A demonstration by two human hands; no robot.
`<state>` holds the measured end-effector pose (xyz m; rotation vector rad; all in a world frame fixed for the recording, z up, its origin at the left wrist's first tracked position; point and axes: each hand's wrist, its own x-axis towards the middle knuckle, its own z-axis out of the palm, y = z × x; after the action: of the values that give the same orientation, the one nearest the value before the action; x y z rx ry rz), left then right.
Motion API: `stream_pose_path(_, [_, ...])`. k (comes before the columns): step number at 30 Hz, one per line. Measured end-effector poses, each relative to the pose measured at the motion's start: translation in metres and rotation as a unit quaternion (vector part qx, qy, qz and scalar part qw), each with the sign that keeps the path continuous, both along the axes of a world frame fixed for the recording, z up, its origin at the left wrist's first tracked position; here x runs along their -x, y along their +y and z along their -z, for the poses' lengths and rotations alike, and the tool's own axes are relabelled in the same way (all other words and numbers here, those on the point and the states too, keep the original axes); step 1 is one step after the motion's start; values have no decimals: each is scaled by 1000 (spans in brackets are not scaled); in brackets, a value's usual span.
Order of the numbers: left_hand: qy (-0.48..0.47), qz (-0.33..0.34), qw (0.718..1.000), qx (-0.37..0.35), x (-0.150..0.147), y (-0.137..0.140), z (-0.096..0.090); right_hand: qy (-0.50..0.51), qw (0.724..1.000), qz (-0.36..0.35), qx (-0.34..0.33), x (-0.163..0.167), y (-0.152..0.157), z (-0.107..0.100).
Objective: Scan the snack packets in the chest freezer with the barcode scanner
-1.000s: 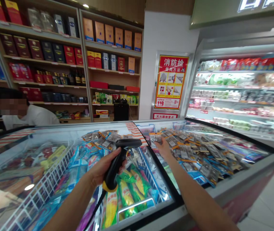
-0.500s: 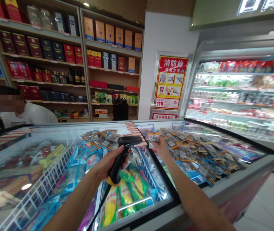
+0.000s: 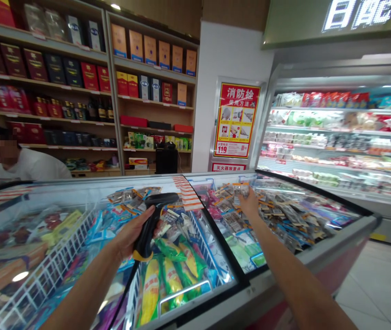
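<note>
Scanner point(image 3: 146, 236) sat toward seven o'clock, wrapped in the left hand point(image 3: 130, 233), while toward four o'clock the right hand point(image 3: 250, 205) pinched a small packet point(image 3: 240, 189) above heaped pouches point(image 3: 286, 217), where a light, steady hold with its face uncovered and turned toward the scanner seemed best.

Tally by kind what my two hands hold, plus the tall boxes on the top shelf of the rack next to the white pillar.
Black scanner, in the left hand: 1
Small packet, at the fingertips of the right hand: 1
Orange boxes, on the top shelf: 6
Total: 8
</note>
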<state>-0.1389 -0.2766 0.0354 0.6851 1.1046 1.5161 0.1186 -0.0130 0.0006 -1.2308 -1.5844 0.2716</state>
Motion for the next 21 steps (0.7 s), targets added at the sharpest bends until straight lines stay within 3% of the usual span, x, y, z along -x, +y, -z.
stream_pose_path(4, [27, -40, 999, 24, 4, -5, 0, -20, 998, 56, 9, -31, 14, 5])
stream_pose_path(10, [42, -73, 996, 38, 15, -12, 2, 27, 995, 72, -62, -47, 25, 31])
stream_pose_path(15, [42, -101, 993, 43, 26, -20, 2, -57, 988, 135, -54, -55, 14, 29])
stream_pose_path(18, [58, -111, 991, 57, 29, -26, 1, -124, 979, 149, -61, -36, -1, 11])
stream_pose_path(21, [66, -121, 988, 65, 31, -29, 0, -193, 978, 30, -76, 17, -24, -3])
